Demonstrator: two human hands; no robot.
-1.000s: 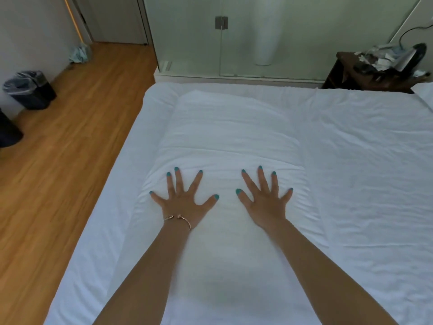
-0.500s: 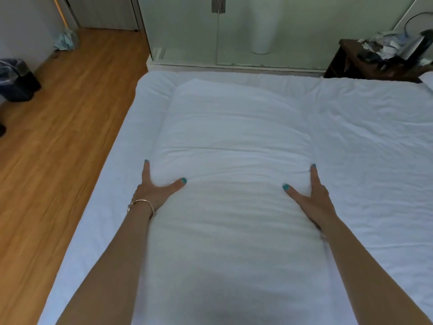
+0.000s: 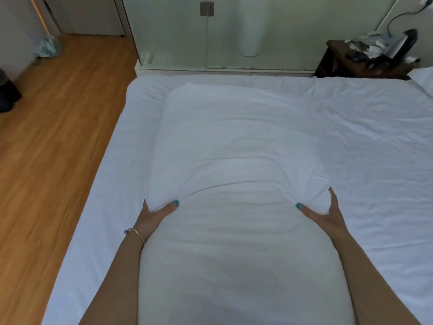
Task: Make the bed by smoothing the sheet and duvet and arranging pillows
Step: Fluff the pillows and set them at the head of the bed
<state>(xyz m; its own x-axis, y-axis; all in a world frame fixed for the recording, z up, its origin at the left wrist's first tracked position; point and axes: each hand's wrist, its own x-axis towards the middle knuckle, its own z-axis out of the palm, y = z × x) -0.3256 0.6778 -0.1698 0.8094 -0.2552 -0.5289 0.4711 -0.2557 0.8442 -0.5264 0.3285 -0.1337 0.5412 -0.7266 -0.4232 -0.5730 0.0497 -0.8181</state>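
Currently both hands clamp the long white pillow [image 3: 234,160] at centre frame: the left hand [image 3: 153,213] bunches its left edge, the right hand [image 3: 324,211] its right edge. Below it the sheet [image 3: 363,141] looks mostly smooth, faintly creased. Pillow placement seems unfinished; no duvet shows.

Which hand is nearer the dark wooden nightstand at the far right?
Right. The right hand grips the pillow's right edge, on the side toward the nightstand. The left hand grips the pillow's opposite edge, toward the wooden floor.
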